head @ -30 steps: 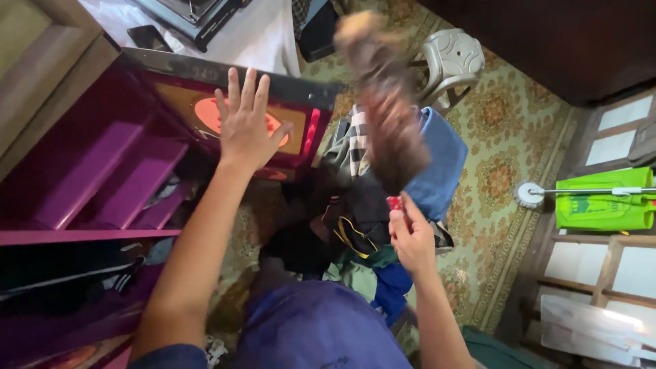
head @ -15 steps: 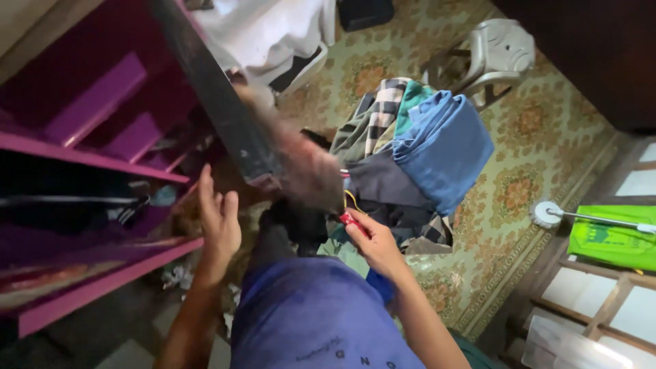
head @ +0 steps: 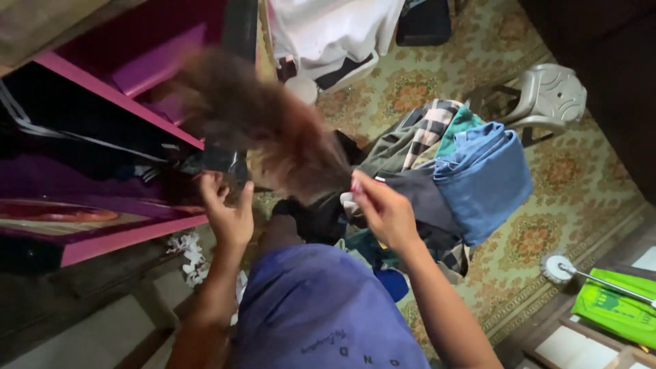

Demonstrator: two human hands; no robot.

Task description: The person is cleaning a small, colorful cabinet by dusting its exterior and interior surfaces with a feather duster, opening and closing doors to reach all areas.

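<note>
Right hand (head: 384,208): closed around the red handle of a brown feather duster (head: 270,133), gripped at its lower end near the middle of the view.
Left hand (head: 229,208): raised beside the duster's head, fingers curled; a dark scrap may be pinched at the fingertips, though blur makes this hard to tell.
Duster: one is seen, held tilted up and to the left, its fluffy head smeared by motion in front of the purple cabinet (head: 109,171).
Cabinet: one is seen, with its door open, pink shelf edges showing and dark cloth packed on the lower shelf.
Progress: the duster is judged to be at work over the cabinet front; the shelves look untidy, and white scraps (head: 188,254) lie on the floor below, so much appears left to be done.
Clothes pile (head: 451,171): one heap is counted, stacked just right of the hands, with a folded blue piece on top and a checked piece and a green piece tucked beneath.
Plastic chair (head: 540,96): one is seen, pale grey, behind the clothes pile.
Mop (head: 588,277): one is seen, its round white head resting on the patterned carpet (head: 533,232) at the lower right.
Green bag (head: 618,307): one is seen, under the mop's handle.
Lap: covered in blue cloth, directly below both hands.
</note>
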